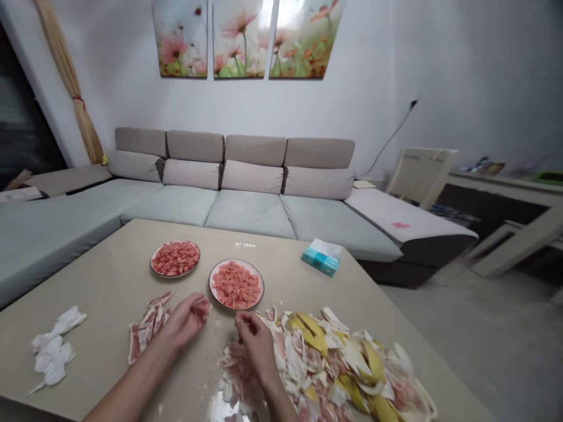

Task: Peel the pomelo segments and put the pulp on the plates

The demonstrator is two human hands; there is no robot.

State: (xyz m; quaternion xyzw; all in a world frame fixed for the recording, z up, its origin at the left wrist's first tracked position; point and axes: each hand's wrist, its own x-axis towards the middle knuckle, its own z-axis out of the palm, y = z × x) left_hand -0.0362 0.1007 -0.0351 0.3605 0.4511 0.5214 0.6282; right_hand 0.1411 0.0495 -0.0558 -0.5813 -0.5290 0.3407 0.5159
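**Two bare hands at work between pink segments and peel**

Crumpled tissue (55, 349) lies toward the near left corner of the surface (101, 275). To its right, pale-edged pink segments (147, 325) rest just beside my left forearm. Behind them, toward the far edge, the left plate (153, 264) bears loose pink pieces (175, 258). My left hand (189, 319) hovers right of the segments, its fingers curled to a narrow gap; whether they hold anything, I cannot tell. The right plate (255, 271), also laden, stands ahead of my hands. My right hand (257, 340) is near its front rim, thumb and fingertips close together; I cannot tell what, if anything, is between them. A peel heap (347, 363) spreads thence toward the right edge, with a tissue pack (321, 257) near the far right corner.

Likely faults: a low wrist might nudge the right plate and spill its pieces; a hard pinch might crush soft pulp; with the heap so close, scraps could stray among the pieces.
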